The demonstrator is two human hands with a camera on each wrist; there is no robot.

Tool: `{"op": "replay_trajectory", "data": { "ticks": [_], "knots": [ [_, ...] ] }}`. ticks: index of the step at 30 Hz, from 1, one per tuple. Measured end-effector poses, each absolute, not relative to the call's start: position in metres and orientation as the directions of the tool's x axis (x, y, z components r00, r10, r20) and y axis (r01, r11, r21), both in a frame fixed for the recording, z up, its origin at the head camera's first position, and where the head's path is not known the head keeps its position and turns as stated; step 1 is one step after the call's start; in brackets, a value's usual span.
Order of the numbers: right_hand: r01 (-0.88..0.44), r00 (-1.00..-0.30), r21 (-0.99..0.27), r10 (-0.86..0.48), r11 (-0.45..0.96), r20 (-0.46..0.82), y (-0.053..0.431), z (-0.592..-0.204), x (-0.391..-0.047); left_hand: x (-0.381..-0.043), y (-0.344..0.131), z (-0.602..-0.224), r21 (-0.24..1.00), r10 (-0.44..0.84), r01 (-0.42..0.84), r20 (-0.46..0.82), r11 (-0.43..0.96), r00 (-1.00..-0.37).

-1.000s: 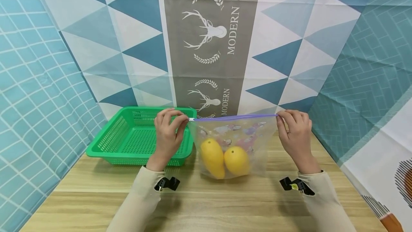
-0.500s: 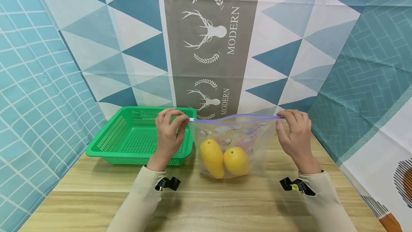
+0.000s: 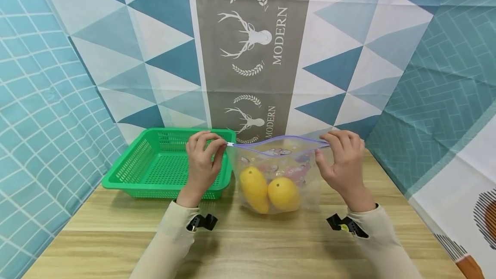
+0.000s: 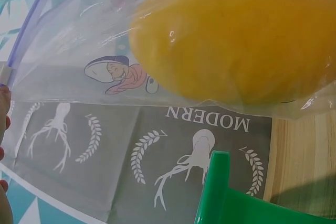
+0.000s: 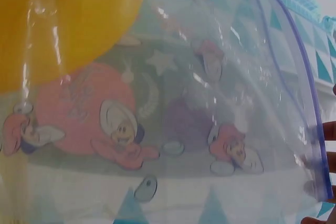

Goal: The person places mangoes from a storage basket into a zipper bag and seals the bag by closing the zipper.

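Note:
A clear zip bag (image 3: 310, 184) with a purple closure and printed cartoon figures stands on the wooden table, its mouth gaping. Inside lie two yellow mangoes (image 3: 253, 189), side by side. My left hand (image 3: 203, 158) pinches the left end of the closure at the white slider (image 3: 230, 144). At the right end, my right hand (image 3: 342, 165) has its fingertips curled over the edge of the mouth, with the thumb lower and apart from them. In the right wrist view, fingertips (image 5: 331, 150) show at the purple edge.
A green perforated basket (image 3: 112, 180) stands left of the bag, behind my left hand. Patterned cloth (image 3: 248, 20) rises behind the table (image 3: 248, 244) and along both sides.
The bag's mouth has gone from nearly flat to widely gaping. My right hand has moved left, its thumb parting from the fingers. The left hand stays at the slider.

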State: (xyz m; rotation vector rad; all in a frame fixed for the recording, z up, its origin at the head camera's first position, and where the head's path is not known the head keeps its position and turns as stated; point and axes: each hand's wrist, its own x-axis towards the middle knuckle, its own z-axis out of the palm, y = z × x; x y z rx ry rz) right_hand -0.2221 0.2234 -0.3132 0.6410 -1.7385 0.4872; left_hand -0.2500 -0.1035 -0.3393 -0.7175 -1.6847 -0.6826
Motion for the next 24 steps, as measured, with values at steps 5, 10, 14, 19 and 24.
{"op": "replay_trajectory", "data": {
  "ticks": [5, 10, 14, 19, 24],
  "knots": [
    [-0.653, -0.113, 0.096, -0.222, 0.751, 0.969, 0.206, -0.311, -0.22, -0.249, -0.102, -0.339, 0.069, 0.105, 0.755, 0.978, 0.652, -0.18],
    [-0.65, -0.068, 0.154, -0.259, 0.744, 0.963, 0.19, -0.311, -0.219, -0.247, -0.1, -0.339, 0.071, 0.099, 0.753, 0.979, 0.655, -0.179],
    [-0.652, -0.067, 0.176, -0.287, 0.737, 0.956, 0.179, -0.313, -0.219, -0.246, -0.099, -0.34, 0.082, 0.094, 0.751, 0.977, 0.655, -0.189],
    [-0.665, -0.055, 0.194, -0.306, 0.721, 0.95, 0.164, -0.315, -0.219, -0.244, -0.098, -0.341, 0.082, 0.088, 0.757, 0.979, 0.649, -0.182],
    [-0.675, -0.037, 0.212, -0.32, 0.706, 0.947, 0.149, -0.315, -0.219, -0.242, -0.097, -0.341, 0.071, 0.085, 0.761, 0.983, 0.644, -0.163]
  ]
}}
